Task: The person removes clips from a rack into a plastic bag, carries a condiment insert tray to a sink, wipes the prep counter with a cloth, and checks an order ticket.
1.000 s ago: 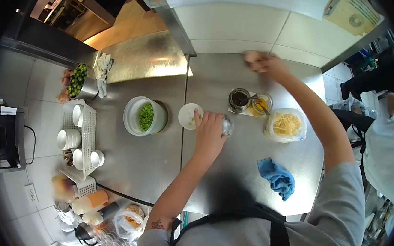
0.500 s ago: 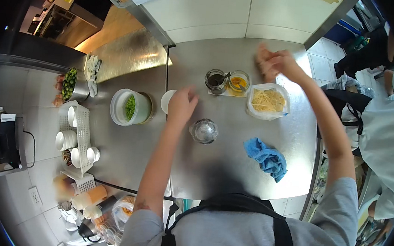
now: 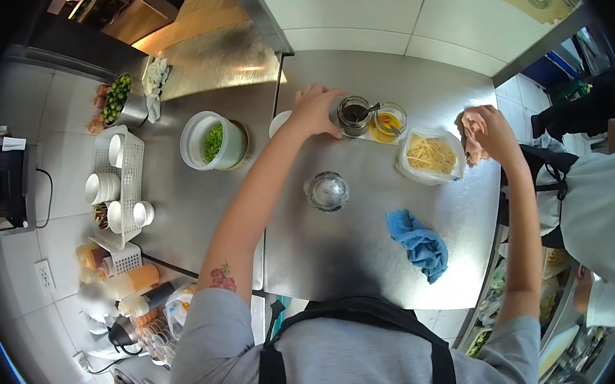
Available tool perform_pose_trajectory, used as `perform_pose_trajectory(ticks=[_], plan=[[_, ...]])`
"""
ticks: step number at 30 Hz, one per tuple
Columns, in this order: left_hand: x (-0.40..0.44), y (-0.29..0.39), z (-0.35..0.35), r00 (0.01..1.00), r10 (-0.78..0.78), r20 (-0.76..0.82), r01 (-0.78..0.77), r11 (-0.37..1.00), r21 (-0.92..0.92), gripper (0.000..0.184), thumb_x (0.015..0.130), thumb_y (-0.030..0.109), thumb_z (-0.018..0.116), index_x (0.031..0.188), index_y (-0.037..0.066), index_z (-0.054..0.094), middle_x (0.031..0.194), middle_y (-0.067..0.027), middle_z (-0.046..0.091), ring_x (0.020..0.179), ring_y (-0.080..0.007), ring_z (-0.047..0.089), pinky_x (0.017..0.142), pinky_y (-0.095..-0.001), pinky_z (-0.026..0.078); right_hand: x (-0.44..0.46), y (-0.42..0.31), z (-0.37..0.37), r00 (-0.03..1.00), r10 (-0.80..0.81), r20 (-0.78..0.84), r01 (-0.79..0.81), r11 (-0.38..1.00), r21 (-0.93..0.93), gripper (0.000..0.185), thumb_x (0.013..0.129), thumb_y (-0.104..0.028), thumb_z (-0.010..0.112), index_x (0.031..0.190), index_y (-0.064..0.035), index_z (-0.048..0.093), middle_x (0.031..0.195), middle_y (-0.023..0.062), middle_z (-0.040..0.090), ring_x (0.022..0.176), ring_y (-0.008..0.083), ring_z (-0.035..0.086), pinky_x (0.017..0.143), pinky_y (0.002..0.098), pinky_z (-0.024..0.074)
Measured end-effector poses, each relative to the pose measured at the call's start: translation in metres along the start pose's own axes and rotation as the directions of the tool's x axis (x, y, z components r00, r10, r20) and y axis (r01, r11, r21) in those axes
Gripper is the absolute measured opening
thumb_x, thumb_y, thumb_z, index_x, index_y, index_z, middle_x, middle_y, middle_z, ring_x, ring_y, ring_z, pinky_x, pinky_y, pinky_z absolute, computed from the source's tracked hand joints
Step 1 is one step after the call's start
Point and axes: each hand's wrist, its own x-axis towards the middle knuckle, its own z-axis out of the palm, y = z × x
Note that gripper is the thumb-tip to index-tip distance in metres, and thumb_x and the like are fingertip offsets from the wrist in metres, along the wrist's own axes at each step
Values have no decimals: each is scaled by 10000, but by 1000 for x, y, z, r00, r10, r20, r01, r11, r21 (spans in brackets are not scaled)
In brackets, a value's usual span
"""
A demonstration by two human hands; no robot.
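My left hand (image 3: 317,112) is beside a glass jar of dark sauce (image 3: 355,115), thumb and fingers spread toward its left side; whether it touches the glass I cannot tell. A white bowl (image 3: 279,123) is partly hidden behind that wrist. My right hand (image 3: 497,132) grips a crumpled pinkish-brown cloth (image 3: 475,139) at the right side of the steel table. Just left of the cloth stands a bag-lined container of pale shredded strips (image 3: 430,154). Next to the dark jar is a jar of yellow sauce (image 3: 388,122) with a spoon in it.
A clear, rounded glass vessel (image 3: 327,191) stands mid-table, and a blue cloth (image 3: 419,245) lies nearer my body. Left are a tub of chopped greens (image 3: 213,142) and a white basket (image 3: 132,185) with small white cups. A co-worker in an apron (image 3: 596,200) stands at the right.
My right hand has moved the pinkish-brown cloth from the back of the table to its right side. My left hand has left the white bowl and opened beside the dark sauce jar.
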Motion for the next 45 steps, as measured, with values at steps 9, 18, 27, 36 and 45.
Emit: perform_pose_trajectory(ticks=[9,18,27,36,45], plan=[[11,-6,28,993,114,-37,-115,993,-35,852,391,552,856,1118,156,658,1143,-115,509,1130,-311,447,947,-427,337,17,-129,55,971,-238,-36,240,969,59,768,655,-214,791,1345,-138,461,1133,160,586,1047,341,565,905,429,460],[29,-46,12,997,44,-63,-45,999,-17,872,384,536,862,1085,63,648,1162,-145,510,1123,-319,469,953,-431,358,67,-135,87,981,-171,-87,184,966,180,659,705,-200,743,1314,-147,496,1178,160,578,1057,356,568,878,437,479],[64,-107,-27,987,-144,-72,146,989,25,943,334,470,890,1126,39,616,1128,-162,602,1107,-311,560,943,-356,451,156,-174,115,948,-225,-225,272,940,205,572,747,-200,713,1278,-126,514,1199,157,567,1107,338,535,923,422,460],[96,-168,-31,978,-205,-28,195,958,-211,798,348,304,892,1083,86,670,1028,-123,685,987,-280,639,869,-351,504,211,-191,131,930,-248,-271,316,917,244,634,746,-162,725,1327,-134,472,1226,175,561,1103,342,546,958,417,444],[80,-166,-31,954,-289,-80,246,907,-341,649,408,242,889,982,24,680,980,-157,682,975,-296,640,838,-364,510,129,-88,65,923,-200,-330,215,977,10,272,787,-189,713,1047,-121,679,1119,161,618,1080,330,550,952,403,428]])
